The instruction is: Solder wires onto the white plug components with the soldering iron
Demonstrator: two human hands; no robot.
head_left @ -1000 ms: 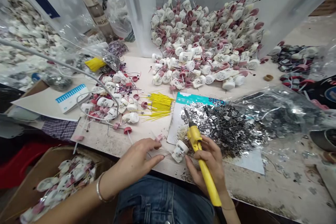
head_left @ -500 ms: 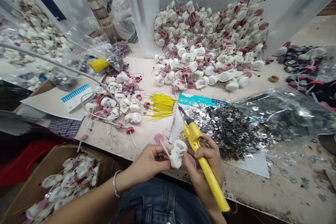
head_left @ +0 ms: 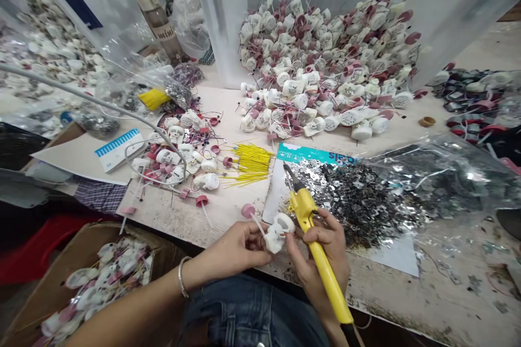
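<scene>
Near the table's front edge my left hand point(head_left: 240, 246) pinches a small white plastic part point(head_left: 275, 236). A thin white stem with a round pink cap point(head_left: 247, 210) sticks up from it to the left. My right hand point(head_left: 321, 255) is wrapped round a yellow soldering iron point(head_left: 323, 265), whose dark tip points up and away over the table. The right thumb and fingertips also touch the right side of the white part. Just beyond my hands lie yellow wires point(head_left: 250, 164) in a bundle and a pile of small metal plates point(head_left: 354, 200).
A big heap of white and pink parts point(head_left: 317, 65) stands at the back. A grey cable point(head_left: 97, 97) arches over smaller parts at left. A cardboard box point(head_left: 32, 303) of parts sits lower left. A clear plastic bag point(head_left: 451, 179) lies at right, a bottle point(head_left: 157, 21) behind.
The white part has turned slightly and shifted a little right in my fingers. The soldering iron has moved slightly right and down, and its black rear end now shows.
</scene>
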